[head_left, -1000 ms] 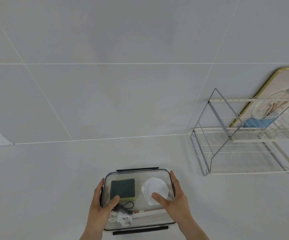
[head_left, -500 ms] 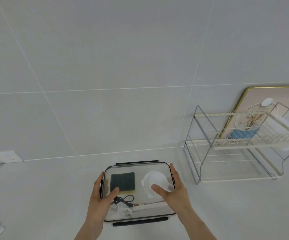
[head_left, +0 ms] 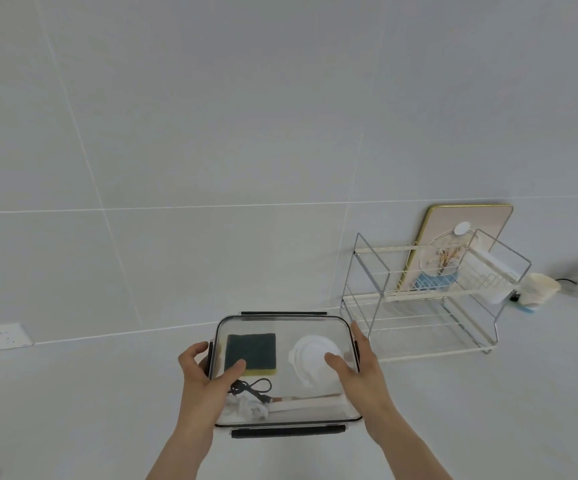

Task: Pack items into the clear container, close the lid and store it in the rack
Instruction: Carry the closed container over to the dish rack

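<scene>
Left hand [head_left: 204, 382] and right hand [head_left: 360, 372] forward, thumbs turned inward, fingers [head_left: 358, 337] wrapped down outer sides

We see the clear container [head_left: 285, 368] lying flat on the desk, its transparent lid [head_left: 282, 323] on top and dark latches along the near and far edges. Inside lie a dark green sponge [head_left: 251, 351] with a yellow base, a white round item [head_left: 311, 358], a black cable [head_left: 251, 388] and a pale stick-like piece [head_left: 306, 403]. The wire rack [head_left: 419, 306] stands just to its right, two-tiered.
</scene>
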